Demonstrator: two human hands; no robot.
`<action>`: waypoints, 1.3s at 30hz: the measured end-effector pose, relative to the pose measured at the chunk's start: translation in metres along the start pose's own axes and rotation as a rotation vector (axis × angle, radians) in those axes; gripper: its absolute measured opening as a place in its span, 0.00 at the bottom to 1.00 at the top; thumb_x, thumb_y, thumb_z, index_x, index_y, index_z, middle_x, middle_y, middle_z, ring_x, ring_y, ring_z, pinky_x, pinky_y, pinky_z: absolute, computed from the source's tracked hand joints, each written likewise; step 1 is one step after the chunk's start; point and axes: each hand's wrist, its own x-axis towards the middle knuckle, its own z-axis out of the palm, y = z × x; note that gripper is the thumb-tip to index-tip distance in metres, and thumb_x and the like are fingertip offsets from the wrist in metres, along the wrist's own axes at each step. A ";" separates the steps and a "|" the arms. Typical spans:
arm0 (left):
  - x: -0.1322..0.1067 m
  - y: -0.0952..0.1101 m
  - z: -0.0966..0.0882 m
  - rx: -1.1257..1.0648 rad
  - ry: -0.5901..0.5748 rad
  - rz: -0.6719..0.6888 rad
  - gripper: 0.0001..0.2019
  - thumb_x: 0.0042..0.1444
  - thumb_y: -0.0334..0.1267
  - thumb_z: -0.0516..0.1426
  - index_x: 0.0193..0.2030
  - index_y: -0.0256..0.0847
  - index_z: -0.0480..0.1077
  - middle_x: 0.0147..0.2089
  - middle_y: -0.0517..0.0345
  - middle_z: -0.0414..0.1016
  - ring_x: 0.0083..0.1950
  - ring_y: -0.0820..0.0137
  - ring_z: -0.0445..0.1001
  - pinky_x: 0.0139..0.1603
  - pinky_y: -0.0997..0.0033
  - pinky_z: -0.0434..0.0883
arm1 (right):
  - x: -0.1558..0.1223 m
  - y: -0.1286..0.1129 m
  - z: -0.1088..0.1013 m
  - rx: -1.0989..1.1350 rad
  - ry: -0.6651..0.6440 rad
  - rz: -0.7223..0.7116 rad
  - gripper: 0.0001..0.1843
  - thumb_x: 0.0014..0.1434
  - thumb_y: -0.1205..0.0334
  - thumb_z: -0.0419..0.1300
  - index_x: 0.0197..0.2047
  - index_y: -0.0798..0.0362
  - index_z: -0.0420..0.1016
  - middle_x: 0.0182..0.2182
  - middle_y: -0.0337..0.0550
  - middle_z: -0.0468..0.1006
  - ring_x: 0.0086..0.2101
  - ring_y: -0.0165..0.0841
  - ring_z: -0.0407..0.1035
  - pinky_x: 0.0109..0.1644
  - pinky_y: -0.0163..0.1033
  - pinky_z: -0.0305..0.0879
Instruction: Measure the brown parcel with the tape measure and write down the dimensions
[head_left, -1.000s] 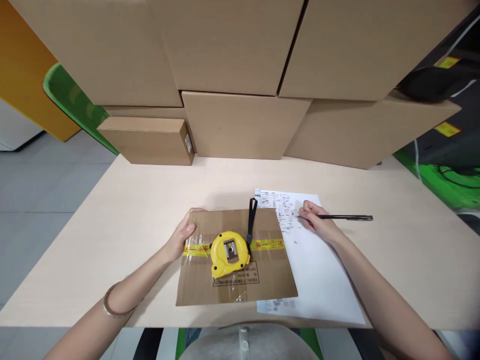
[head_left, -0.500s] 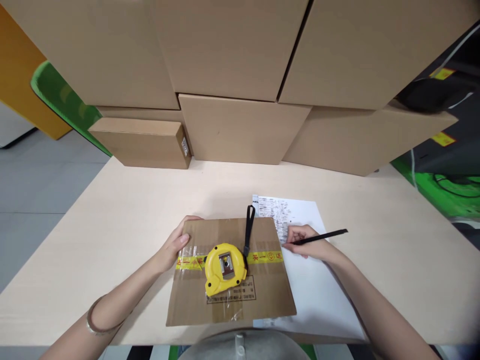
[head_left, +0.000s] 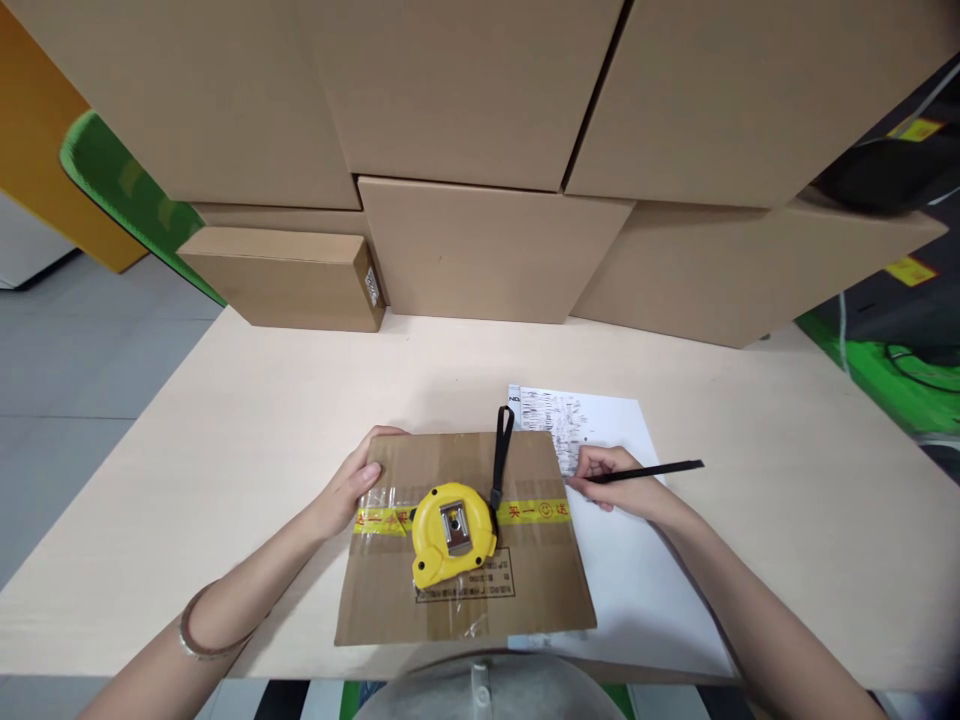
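My left hand (head_left: 349, 487) grips the far left corner of a taped cardboard box (head_left: 405, 618), thumb on top and the other fingers partly hidden behind it. On the box lies a yellow tape measure (head_left: 433, 530) with a black wrist strap (head_left: 503, 450). Just right of the box, my right hand (head_left: 622, 487) is closed around a black pen (head_left: 671, 469). The pen's tip is hidden at the fingertips, close to the box's right edge. Under that hand is a white sheet of paper (head_left: 637, 610) with dark handwriting on its far left part; the box covers some of it.
Large cardboard boxes (head_left: 487, 250) are stacked along the table's (head_left: 187, 450) far side, with a smaller box (head_left: 289, 285) at the left. A green chair back (head_left: 112, 180) stands beyond the left edge. Dark equipment with cables (head_left: 885, 290) is at the right.
The view has tilted slightly, so the scene sits a little higher. Both hands, the box and the tape measure keep nearly the same places relative to each other.
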 end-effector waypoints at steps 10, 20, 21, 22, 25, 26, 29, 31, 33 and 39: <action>0.000 -0.002 -0.002 0.065 0.012 0.009 0.28 0.59 0.62 0.57 0.55 0.42 0.68 0.49 0.52 0.72 0.47 0.59 0.70 0.47 0.64 0.68 | 0.000 -0.005 -0.001 -0.016 -0.004 -0.011 0.14 0.56 0.65 0.61 0.25 0.48 0.58 0.19 0.31 0.63 0.19 0.25 0.56 0.19 0.32 0.50; 0.000 -0.004 -0.004 0.036 -0.014 -0.008 0.28 0.59 0.62 0.57 0.56 0.42 0.66 0.47 0.53 0.72 0.45 0.59 0.71 0.44 0.65 0.68 | 0.001 0.004 -0.001 0.006 -0.022 -0.021 0.17 0.61 0.54 0.62 0.26 0.49 0.61 0.18 0.32 0.67 0.18 0.26 0.58 0.22 0.34 0.52; 0.000 -0.005 -0.004 0.034 -0.011 -0.012 0.28 0.59 0.62 0.57 0.56 0.42 0.66 0.47 0.53 0.72 0.45 0.59 0.71 0.44 0.65 0.69 | 0.001 0.004 0.000 0.005 -0.021 -0.021 0.18 0.61 0.53 0.62 0.26 0.49 0.61 0.18 0.32 0.67 0.18 0.26 0.58 0.22 0.34 0.53; 0.000 -0.005 -0.004 0.035 -0.006 -0.015 0.28 0.59 0.62 0.57 0.56 0.42 0.66 0.47 0.53 0.72 0.45 0.59 0.71 0.44 0.65 0.68 | 0.001 0.004 0.000 0.002 -0.020 -0.021 0.18 0.62 0.53 0.62 0.26 0.49 0.61 0.17 0.32 0.66 0.18 0.27 0.58 0.22 0.34 0.53; 0.000 -0.004 -0.003 0.046 0.007 -0.021 0.29 0.59 0.62 0.57 0.56 0.42 0.66 0.48 0.52 0.72 0.45 0.59 0.70 0.45 0.65 0.68 | 0.000 0.001 0.002 -0.015 -0.014 -0.027 0.17 0.61 0.56 0.62 0.25 0.49 0.60 0.17 0.32 0.66 0.18 0.27 0.59 0.22 0.34 0.52; 0.000 -0.004 -0.003 0.048 0.008 -0.021 0.29 0.59 0.62 0.57 0.56 0.42 0.66 0.48 0.53 0.72 0.45 0.59 0.70 0.45 0.65 0.68 | 0.001 0.000 0.002 -0.022 -0.008 -0.031 0.17 0.60 0.58 0.63 0.25 0.48 0.60 0.17 0.31 0.65 0.18 0.26 0.58 0.22 0.34 0.51; -0.001 -0.003 -0.002 0.061 0.015 -0.011 0.29 0.58 0.63 0.57 0.55 0.42 0.67 0.48 0.53 0.72 0.46 0.59 0.70 0.45 0.64 0.68 | 0.001 -0.004 0.002 -0.041 0.021 -0.042 0.18 0.55 0.64 0.64 0.24 0.48 0.56 0.17 0.30 0.62 0.18 0.25 0.56 0.22 0.33 0.48; -0.001 -0.003 -0.003 0.072 0.018 -0.004 0.29 0.58 0.63 0.57 0.55 0.42 0.67 0.49 0.53 0.72 0.46 0.59 0.70 0.46 0.64 0.68 | 0.001 -0.005 0.001 -0.043 0.027 -0.039 0.18 0.56 0.63 0.63 0.24 0.48 0.56 0.17 0.29 0.62 0.17 0.25 0.56 0.22 0.33 0.49; -0.001 -0.004 -0.004 0.073 0.018 -0.002 0.28 0.59 0.62 0.57 0.55 0.41 0.67 0.48 0.52 0.72 0.46 0.58 0.70 0.46 0.64 0.68 | 0.000 -0.005 0.001 -0.035 0.011 -0.027 0.17 0.59 0.60 0.62 0.25 0.48 0.58 0.18 0.30 0.64 0.17 0.26 0.58 0.22 0.34 0.51; 0.000 -0.003 -0.002 0.040 0.005 0.003 0.28 0.60 0.62 0.57 0.55 0.41 0.67 0.47 0.52 0.73 0.46 0.59 0.71 0.45 0.64 0.69 | -0.001 -0.006 0.002 -0.039 -0.010 -0.029 0.17 0.59 0.57 0.64 0.25 0.49 0.60 0.19 0.32 0.66 0.18 0.26 0.59 0.23 0.35 0.52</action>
